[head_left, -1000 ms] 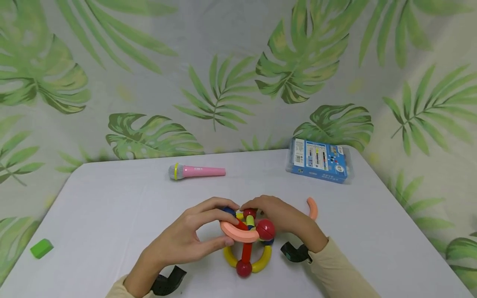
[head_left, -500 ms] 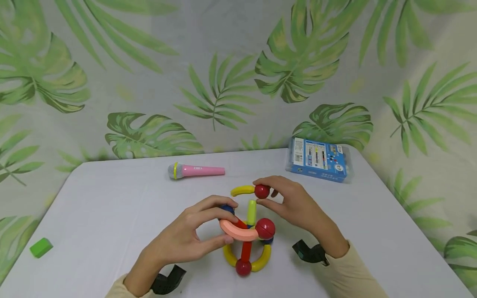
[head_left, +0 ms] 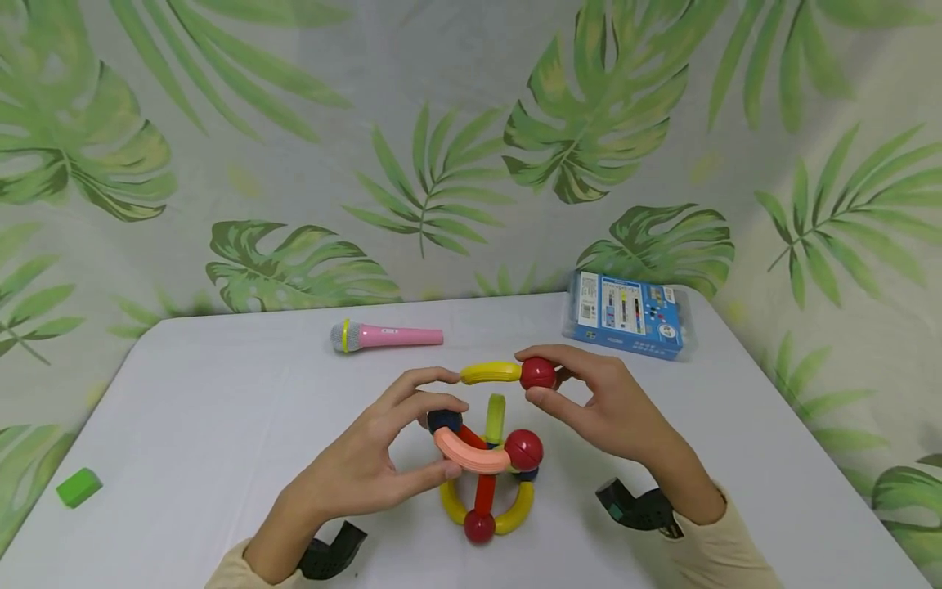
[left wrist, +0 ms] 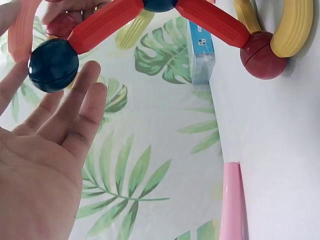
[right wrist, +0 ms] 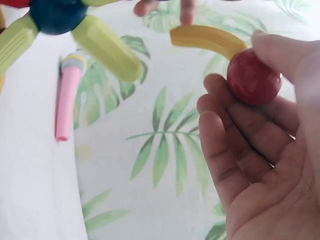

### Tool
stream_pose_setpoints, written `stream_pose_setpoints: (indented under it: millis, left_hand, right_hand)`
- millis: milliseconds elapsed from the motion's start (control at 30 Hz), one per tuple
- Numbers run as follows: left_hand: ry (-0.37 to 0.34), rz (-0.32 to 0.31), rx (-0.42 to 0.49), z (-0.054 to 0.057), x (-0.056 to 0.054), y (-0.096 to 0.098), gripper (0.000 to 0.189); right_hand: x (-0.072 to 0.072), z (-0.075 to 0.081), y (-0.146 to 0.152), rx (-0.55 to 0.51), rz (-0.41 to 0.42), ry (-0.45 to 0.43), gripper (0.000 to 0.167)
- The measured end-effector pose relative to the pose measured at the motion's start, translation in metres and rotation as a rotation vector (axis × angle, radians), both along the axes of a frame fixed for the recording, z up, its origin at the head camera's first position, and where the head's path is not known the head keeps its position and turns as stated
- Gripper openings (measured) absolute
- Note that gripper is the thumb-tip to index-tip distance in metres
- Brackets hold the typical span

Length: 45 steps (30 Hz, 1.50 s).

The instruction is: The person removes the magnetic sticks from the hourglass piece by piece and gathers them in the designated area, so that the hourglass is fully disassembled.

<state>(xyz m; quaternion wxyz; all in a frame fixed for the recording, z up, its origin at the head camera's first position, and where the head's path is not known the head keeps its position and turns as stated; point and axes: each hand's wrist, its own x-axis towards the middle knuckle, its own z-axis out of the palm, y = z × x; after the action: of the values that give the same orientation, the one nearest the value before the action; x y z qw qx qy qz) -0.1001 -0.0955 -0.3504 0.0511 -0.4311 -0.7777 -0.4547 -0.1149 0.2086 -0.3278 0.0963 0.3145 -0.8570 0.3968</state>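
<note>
Leaf-print cloth [head_left: 434,188] hangs behind a white table [head_left: 221,425]; pink microphone [head_left: 390,336] and blue box [head_left: 625,315] lie toward the far edge, out of the hands' way. Ball-and-bar frame [head_left: 486,495] stands near the front, centre. Left hand [head_left: 368,446] grips its upper side, thumb at the salmon curved bar [head_left: 471,454], fingers about the dark blue ball [head_left: 445,420], probably to steady it. Right hand [head_left: 611,401] pinches a red ball [head_left: 539,373], seemingly so its yellow bar [head_left: 491,373] sticks out free; whether the left index touches that bar's tip, cannot tell.
</note>
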Motion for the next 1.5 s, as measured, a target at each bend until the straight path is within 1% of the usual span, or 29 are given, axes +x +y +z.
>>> stream_pose_setpoints:
  millis: [133,233,367,433,567,633,733,933,1000,1167,1233,1300,1367,1500]
  left_hand:
    - [-0.006,-0.013,0.006,-0.001,0.000,0.002,0.044]
    - [-0.033,-0.031,-0.007,-0.002,0.000,0.002,0.043]
    - [-0.049,-0.024,-0.028,-0.003,0.001,0.003,0.045]
    - [-0.042,-0.020,-0.023,-0.004,0.000,0.003,0.047]
    - [-0.016,-0.037,0.015,-0.006,0.000,0.003,0.049]
    - [-0.003,-0.047,0.033,-0.006,-0.001,0.003,0.050]
    - [-0.002,-0.049,0.034,-0.006,-0.001,0.002,0.052]
    - [-0.020,-0.055,0.019,-0.006,-0.001,0.002,0.051]
    - [-0.037,-0.048,0.013,-0.006,-0.001,0.002,0.049]
    - [-0.046,-0.024,-0.007,-0.004,-0.001,0.002,0.049]
    - [-0.038,-0.024,-0.011,-0.004,-0.001,0.002,0.048]
    - [-0.038,-0.026,-0.012,-0.004,-0.001,0.003,0.048]
    - [-0.045,-0.027,-0.011,-0.004,-0.001,0.003,0.048]
    - [-0.081,-0.024,-0.009,-0.005,0.002,0.004,0.045]
  right_hand:
    - [0.004,0.001,-0.002,-0.028,0.024,-0.071,0.032]
    - [0.005,0.000,-0.005,-0.067,0.068,-0.104,0.030]
    - [0.006,0.001,-0.008,-0.113,0.105,-0.129,0.029]
    - [0.006,0.001,-0.010,-0.112,0.097,-0.135,0.028]
    - [0.006,0.000,-0.011,-0.083,0.074,-0.141,0.026]
    - [0.006,-0.001,-0.012,-0.075,0.073,-0.135,0.026]
    - [0.006,-0.001,-0.013,-0.079,0.083,-0.130,0.027]
    - [0.006,0.001,-0.014,-0.090,0.093,-0.118,0.029]
    - [0.006,0.003,-0.012,-0.078,0.066,-0.090,0.031]
    - [0.005,0.010,0.001,-0.080,-0.065,0.042,0.035]
    - [0.000,0.007,0.004,-0.052,-0.091,0.051,0.036]
    - [-0.010,-0.001,0.004,0.009,-0.112,0.025,0.038]
    - [-0.026,-0.016,0.000,0.074,-0.130,-0.038,0.039]
    - [-0.066,-0.054,-0.015,0.188,-0.194,-0.191,0.042]
